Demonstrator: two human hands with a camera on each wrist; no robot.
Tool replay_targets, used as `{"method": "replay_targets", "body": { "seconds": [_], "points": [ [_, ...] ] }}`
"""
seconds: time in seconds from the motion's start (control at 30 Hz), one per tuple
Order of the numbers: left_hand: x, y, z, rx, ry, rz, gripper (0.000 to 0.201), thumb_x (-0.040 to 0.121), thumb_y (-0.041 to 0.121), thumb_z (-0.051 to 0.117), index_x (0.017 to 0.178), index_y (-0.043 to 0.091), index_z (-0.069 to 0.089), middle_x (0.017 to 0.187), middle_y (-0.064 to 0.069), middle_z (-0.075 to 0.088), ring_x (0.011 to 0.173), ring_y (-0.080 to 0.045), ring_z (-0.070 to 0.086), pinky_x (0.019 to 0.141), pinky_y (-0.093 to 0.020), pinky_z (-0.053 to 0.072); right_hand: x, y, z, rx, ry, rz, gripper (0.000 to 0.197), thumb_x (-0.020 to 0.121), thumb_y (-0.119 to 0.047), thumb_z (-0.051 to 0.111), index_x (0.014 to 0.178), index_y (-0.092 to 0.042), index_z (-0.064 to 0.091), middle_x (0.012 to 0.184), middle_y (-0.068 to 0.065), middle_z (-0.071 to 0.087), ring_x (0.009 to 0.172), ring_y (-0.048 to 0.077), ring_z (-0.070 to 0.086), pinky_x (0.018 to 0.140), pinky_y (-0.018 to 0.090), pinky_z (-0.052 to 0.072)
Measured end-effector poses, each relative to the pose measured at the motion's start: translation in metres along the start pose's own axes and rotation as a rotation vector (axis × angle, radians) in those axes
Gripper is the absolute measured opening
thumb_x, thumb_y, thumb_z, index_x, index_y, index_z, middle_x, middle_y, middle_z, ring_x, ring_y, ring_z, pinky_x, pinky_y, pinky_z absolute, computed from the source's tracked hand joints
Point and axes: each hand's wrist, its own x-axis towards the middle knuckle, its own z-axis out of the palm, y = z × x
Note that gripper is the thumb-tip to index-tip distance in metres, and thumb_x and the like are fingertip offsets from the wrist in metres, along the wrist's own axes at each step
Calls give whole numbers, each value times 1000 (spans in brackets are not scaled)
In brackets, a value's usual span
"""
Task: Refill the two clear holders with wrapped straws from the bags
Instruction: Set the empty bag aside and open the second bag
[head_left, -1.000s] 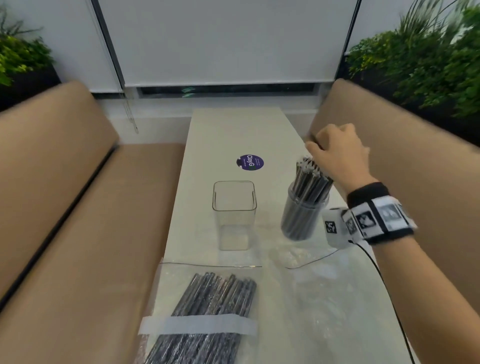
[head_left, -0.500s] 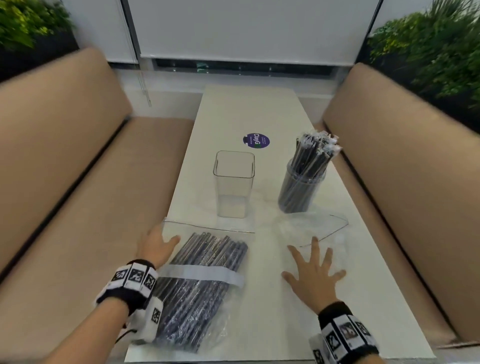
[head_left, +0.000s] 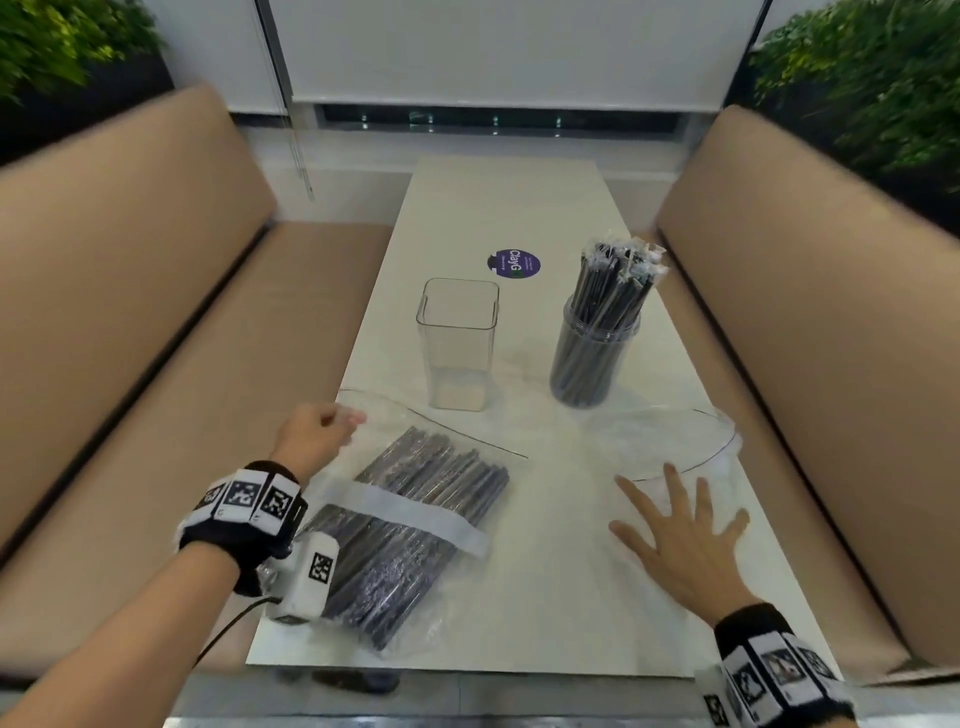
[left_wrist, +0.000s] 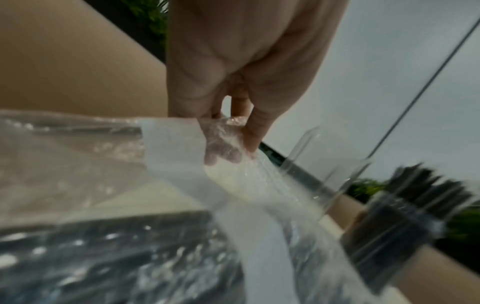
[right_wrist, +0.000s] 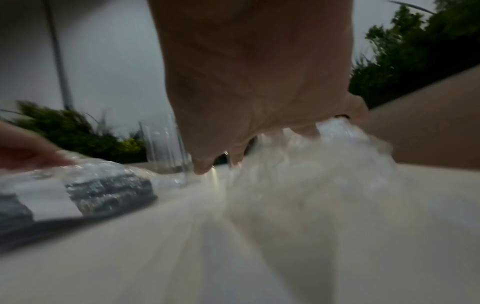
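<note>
Between two tan benches, the white table carries my square holder, bare inside, and my round holder packed with straws. My left hand pinches the full bag at its far corner. My right hand lies flat, fingers spread, on the flattened bag, whose edges I can barely trace through both blurred wrist views.

Your table: smooth, faintly glossy white top
Holder at your 12 o'clock: clear hard plastic
Bag: thin, crinkled, shiny film
Benches: matt tan upholstery
</note>
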Motion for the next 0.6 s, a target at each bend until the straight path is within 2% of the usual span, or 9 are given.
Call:
{"method": "replay_targets", "body": {
  "seconds": [0.1, 0.13, 0.17, 0.23, 0.27, 0.37, 0.47, 0.53, 0.6],
  "points": [
    [-33, 41, -9, -78, -91, 215, 17, 98, 13, 53, 90, 16, 68, 94, 10, 65, 86, -12, 59, 82, -27, 45, -13, -16, -47, 117, 249, -196, 57, 94, -59, 36, 147, -42, 30, 163, 9, 12, 146, 37, 23, 108, 66, 23],
    [-46, 55, -13, -88, -112, 282, 17, 97, 11, 53, 89, 12, 68, 91, 12, 65, 85, -8, 59, 78, -20, 43, -13, -24, -67, 244, 349, -301, 54, 93, -51, 46, 144, -35, 38, 159, 11, 21, 141, 31, 34, 109, 57, 31],
    [-57, 66, -17, -92, -147, 339, 16, 97, 10, 53, 90, 7, 67, 86, 14, 66, 84, -7, 60, 78, -16, 43, -13, -35, -88, 377, 430, -405, 51, 93, -42, 54, 141, -29, 45, 155, 11, 30, 135, 22, 39, 110, 42, 34],
    [-73, 82, -24, -94, -227, 442, 17, 97, 6, 51, 89, 2, 65, 80, 13, 67, 84, -6, 62, 85, -15, 46, -14, -65, -130, 549, 504, -577, 47, 94, -34, 59, 138, -22, 49, 144, 5, 45, 124, 5, 41, 105, 10, 27],
    [-81, 91, -29, -87, -253, 489, 17, 97, 4, 50, 88, 1, 64, 80, 11, 67, 84, -3, 62, 84, -13, 46, -15, -82, -147, 593, 488, -636, 49, 94, -35, 59, 139, -22, 47, 140, 1, 48, 121, 2, 43, 101, 4, 27],
    [-95, 110, -39, -27, -311, 610, 18, 98, 3, 49, 87, 1, 64, 83, 5, 66, 82, 3, 60, 75, -5, 43, -19, -127, -167, 625, 300, -700, 55, 93, -41, 59, 142, -23, 42, 128, -6, 50, 103, 7, 55, 88, 14, 41],
    [-96, 114, -42, 9, -289, 625, 19, 98, 3, 50, 86, 7, 65, 80, 11, 64, 71, 7, 57, 63, -5, 41, -22, -153, -164, 677, 248, -727, 29, 91, -26, 64, 117, -14, 59, 91, 3, 62, 80, 19, 58, 76, 33, 48],
    [-92, 109, -39, 47, -70, 626, 19, 95, 11, 58, 83, 25, 65, 79, 17, 64, 67, 7, 57, 59, -3, 38, -25, -161, -161, 837, 218, -740, 14, 87, -18, 66, 100, -20, 61, 82, 19, 64, 73, 28, 62, 70, 40, 54],
    [-95, 107, -37, 23, 245, 607, 16, 89, 22, 66, 80, 34, 61, 82, 13, 64, 69, 3, 58, 61, -4, 39, -29, -164, -160, 987, 182, -734, 15, 85, -12, 68, 93, -22, 60, 83, 25, 63, 69, 30, 65, 64, 38, 59]
  ]
}}
